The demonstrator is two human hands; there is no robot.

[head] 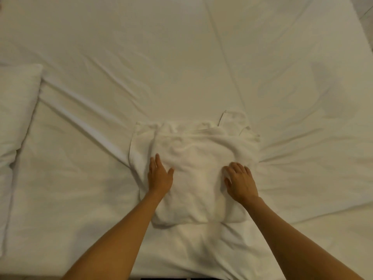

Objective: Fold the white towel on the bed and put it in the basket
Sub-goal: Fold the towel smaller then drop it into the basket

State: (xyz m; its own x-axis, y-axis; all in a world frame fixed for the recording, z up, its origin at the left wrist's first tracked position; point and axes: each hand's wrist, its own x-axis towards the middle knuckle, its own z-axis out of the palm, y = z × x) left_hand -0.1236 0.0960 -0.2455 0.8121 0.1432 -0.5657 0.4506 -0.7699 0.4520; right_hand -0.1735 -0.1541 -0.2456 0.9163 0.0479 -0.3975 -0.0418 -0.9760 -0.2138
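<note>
The white towel [193,158] lies partly folded in a rough square on the bed [181,67], near its front edge, with uneven layers and a loose corner sticking out at its far right. My left hand [159,176] rests flat on the towel's left side, fingers together and pointing away. My right hand [240,181] presses on the right side with its fingers curled over the cloth. Neither hand lifts the towel. No basket is in view.
A white pillow [16,110] lies at the left edge of the bed. The sheet is creased, with long wrinkles running out from the towel. The bed's front edge runs along the bottom of the view.
</note>
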